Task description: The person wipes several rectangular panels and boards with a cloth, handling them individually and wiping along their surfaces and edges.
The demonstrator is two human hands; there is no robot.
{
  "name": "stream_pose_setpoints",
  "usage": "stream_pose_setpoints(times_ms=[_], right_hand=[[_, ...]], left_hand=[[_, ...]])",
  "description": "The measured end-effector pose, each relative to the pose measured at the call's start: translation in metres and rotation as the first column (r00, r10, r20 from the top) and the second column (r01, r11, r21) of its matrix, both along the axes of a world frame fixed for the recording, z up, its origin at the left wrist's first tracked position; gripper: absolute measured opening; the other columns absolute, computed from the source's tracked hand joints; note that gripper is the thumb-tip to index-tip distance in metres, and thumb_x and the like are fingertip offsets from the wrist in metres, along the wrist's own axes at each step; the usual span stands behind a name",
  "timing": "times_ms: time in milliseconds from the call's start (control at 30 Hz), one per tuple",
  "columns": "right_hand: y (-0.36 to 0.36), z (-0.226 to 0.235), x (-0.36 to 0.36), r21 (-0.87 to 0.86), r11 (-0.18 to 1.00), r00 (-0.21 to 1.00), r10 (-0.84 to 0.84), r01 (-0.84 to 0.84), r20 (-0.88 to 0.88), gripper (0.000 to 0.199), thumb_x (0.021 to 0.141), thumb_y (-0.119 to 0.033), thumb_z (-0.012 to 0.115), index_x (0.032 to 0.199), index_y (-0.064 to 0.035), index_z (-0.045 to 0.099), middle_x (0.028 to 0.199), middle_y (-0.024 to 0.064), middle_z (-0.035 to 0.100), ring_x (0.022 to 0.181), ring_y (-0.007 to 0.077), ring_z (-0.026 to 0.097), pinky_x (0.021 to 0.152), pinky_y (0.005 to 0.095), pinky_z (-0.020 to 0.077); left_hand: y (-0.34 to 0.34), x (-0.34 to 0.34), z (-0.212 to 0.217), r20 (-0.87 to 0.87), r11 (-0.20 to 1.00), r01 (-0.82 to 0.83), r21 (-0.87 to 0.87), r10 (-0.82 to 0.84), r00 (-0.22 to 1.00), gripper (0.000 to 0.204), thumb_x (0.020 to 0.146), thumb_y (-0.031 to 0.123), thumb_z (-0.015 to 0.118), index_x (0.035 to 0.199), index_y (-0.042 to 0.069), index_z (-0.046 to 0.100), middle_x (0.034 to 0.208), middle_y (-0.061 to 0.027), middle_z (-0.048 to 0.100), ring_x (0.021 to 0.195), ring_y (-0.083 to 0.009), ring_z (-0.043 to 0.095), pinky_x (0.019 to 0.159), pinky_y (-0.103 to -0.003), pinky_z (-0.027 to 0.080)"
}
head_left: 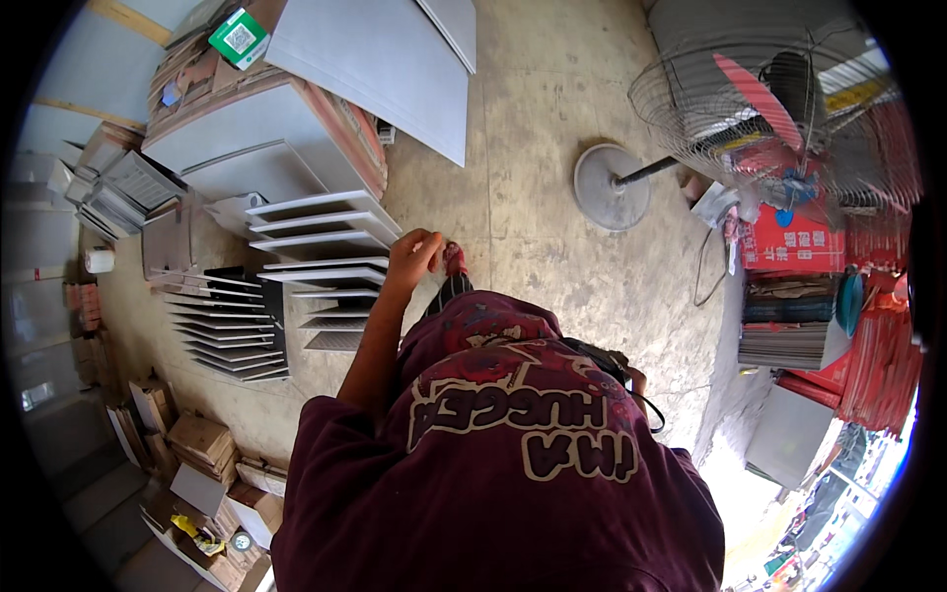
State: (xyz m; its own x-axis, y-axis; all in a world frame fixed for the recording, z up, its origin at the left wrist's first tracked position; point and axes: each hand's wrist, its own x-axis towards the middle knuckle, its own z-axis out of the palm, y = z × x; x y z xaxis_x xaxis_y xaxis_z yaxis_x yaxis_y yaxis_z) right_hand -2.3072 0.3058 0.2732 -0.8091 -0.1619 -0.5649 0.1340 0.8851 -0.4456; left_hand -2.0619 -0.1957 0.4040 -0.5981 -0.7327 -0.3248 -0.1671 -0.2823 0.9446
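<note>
My left hand (414, 260) is raised in front of me on the left, its fingers curled in and no object showing in them. Right beside it stands a row of thin grey-white panels (330, 229), spaced apart like shelves; I cannot tell whether the hand touches them. My right hand (638, 382) is mostly hidden at my right side, behind a black strap-like thing (600, 357). Whether it holds that thing cannot be made out. Below my shirt front, a foot in a red shoe (455, 259) shows on the floor.
A second row of panels (227, 331) stands farther left. Ahead left is a large board stack (266, 123) with a green card (239, 39). A pedestal fan (612, 187) stands ahead right, near red packages (794, 242). Cardboard boxes (202, 444) lie lower left.
</note>
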Motion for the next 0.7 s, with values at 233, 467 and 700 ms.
stream_pose_setpoints(times_ms=[233, 467, 700], right_hand=[[-0.103, 0.034, -0.015, -0.066, 0.995, 0.994, -0.062, 0.068, 0.090, 0.023, 0.068, -0.024, 0.064, 0.063, -0.0020, 0.057, 0.053, 0.0056, 0.054, 0.043, 0.0132, 0.049, 0.043, 0.0285, 0.0408], [-0.188, 0.055, -0.045, -0.202, 0.885, 0.893, -0.363, 0.420, 0.266, 0.019, 0.072, -0.016, 0.067, 0.073, -0.0009, 0.055, 0.059, 0.0073, 0.056, 0.045, 0.0132, 0.054, 0.043, 0.0257, 0.0488], [-0.286, 0.121, -0.086, -0.332, 0.937, 0.987, -0.059, 0.106, 0.148, 0.018, 0.076, -0.019, 0.066, 0.075, -0.0059, 0.054, 0.062, 0.0039, 0.056, 0.053, 0.0105, 0.056, 0.049, 0.0226, 0.0461]], left_hand=[[-0.075, 0.006, -0.001, 0.018, 0.996, -0.086, 0.034, 0.086, 0.996, 0.024, 0.085, 0.020, 0.055, 0.071, 0.002, 0.055, 0.051, -0.0027, 0.050, 0.042, -0.0090, 0.045, 0.041, -0.023, 0.035], [-0.139, 0.008, 0.003, 0.030, 0.995, -0.102, 0.001, 0.102, 0.994, 0.024, 0.085, 0.022, 0.056, 0.073, 0.001, 0.055, 0.051, -0.0016, 0.049, 0.043, -0.0080, 0.044, 0.042, -0.023, 0.035], [-0.151, -0.014, -0.012, 0.055, 0.999, 0.007, 0.048, -0.009, 0.998, 0.022, 0.085, 0.021, 0.056, 0.073, 0.003, 0.055, 0.053, 0.0000, 0.048, 0.045, -0.0066, 0.044, 0.042, -0.023, 0.035]])
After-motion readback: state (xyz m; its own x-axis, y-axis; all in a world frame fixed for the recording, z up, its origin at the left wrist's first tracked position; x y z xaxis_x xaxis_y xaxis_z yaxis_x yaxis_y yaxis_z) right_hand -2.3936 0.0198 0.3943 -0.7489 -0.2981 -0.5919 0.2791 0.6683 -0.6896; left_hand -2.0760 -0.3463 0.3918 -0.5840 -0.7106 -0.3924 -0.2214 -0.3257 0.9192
